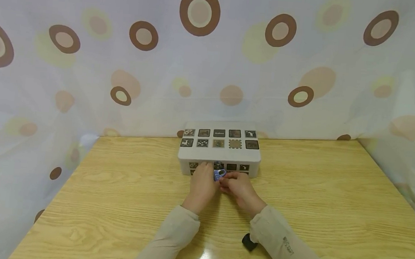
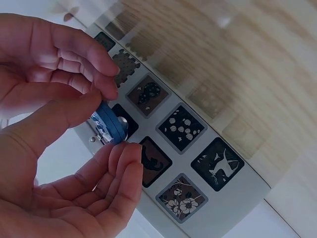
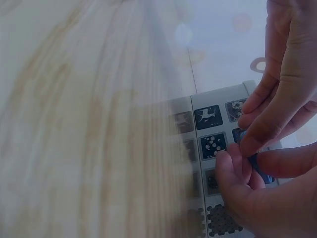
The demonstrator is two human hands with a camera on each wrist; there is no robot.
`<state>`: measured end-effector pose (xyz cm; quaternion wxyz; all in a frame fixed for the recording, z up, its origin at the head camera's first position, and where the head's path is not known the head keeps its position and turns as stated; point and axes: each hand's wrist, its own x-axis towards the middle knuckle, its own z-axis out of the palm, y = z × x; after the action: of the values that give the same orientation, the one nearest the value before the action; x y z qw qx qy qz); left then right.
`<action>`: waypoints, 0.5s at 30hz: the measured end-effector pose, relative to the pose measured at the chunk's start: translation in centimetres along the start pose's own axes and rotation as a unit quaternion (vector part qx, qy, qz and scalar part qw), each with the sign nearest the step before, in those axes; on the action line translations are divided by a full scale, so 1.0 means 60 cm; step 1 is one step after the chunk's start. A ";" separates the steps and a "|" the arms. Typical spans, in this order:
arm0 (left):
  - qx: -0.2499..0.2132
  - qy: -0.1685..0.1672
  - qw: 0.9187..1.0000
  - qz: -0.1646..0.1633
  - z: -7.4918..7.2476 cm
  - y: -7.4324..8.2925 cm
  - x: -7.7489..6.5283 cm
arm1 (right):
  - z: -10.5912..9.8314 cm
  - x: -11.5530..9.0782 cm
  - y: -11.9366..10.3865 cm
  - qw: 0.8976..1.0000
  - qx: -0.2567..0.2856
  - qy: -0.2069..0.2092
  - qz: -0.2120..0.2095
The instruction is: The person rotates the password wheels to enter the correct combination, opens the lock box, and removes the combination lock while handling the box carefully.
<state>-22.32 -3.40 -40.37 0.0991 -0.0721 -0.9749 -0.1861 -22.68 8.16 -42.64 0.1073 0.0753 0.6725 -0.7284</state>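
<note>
A white box [image 1: 220,151] printed with small picture squares stands at the back of the wooden table. In front of its metal clasp [image 1: 218,164] is a small blue padlock [image 1: 219,175], shackle toward the right in the head view. My left hand [image 1: 203,182] pinches the padlock [image 2: 113,126] from the left, thumb on one side and fingers on the other. From the right, my right hand [image 1: 240,188] holds it by its fingertips. Both hands' fingertips meet around the lock and partly hide it, most of all in the right wrist view.
The wooden table [image 1: 119,208] extends to both sides and in front of the box. Beside the right sleeve cuff is a small black object [image 1: 249,242]. A curtain [image 1: 212,72] with printed circles hangs right behind the box.
</note>
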 end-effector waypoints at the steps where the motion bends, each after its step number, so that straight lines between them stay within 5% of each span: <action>1: -0.003 0.000 1.000 0.000 -0.001 0.001 -0.001 | -0.001 -0.001 0.000 1.000 0.001 -0.001 -0.003; 9: -0.062 -0.010 0.998 0.006 -0.012 0.006 -0.005 | -0.015 -0.001 0.000 1.000 0.001 -0.015 -0.017; 15: -0.142 -0.034 0.989 0.010 -0.016 0.002 -0.002 | -0.029 -0.006 -0.003 0.999 -0.016 -0.029 -0.031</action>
<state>-22.01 -3.67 -39.51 0.0563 -0.1020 -0.9407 -0.3187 -22.43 9.90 -42.53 0.1053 0.0312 0.6826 -0.7225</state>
